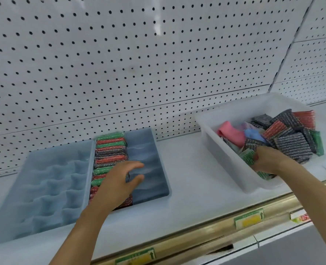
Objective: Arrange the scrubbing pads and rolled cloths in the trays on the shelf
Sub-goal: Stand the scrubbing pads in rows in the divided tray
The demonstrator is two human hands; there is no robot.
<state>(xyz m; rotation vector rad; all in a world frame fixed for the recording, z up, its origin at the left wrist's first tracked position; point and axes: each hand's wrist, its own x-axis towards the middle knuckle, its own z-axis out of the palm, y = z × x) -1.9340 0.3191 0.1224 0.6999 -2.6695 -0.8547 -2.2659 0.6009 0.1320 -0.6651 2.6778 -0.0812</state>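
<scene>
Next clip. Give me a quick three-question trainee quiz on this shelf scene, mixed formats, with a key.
1. True or false: the row of scrubbing pads stands in the left column of the two-column blue tray.
2. Multiple choice: where is the right hand? A) on the pegboard B) in the white bin, among loose pads C) in the wavy blue tray
3. Fill in: the pink rolled cloth lies in the ____ bin.

Key
1. True; the right column is bare.
2. B; it touches a green pad, but whether it grips it cannot be told.
3. White. The left hand rests over the near end of the pad row.
</scene>
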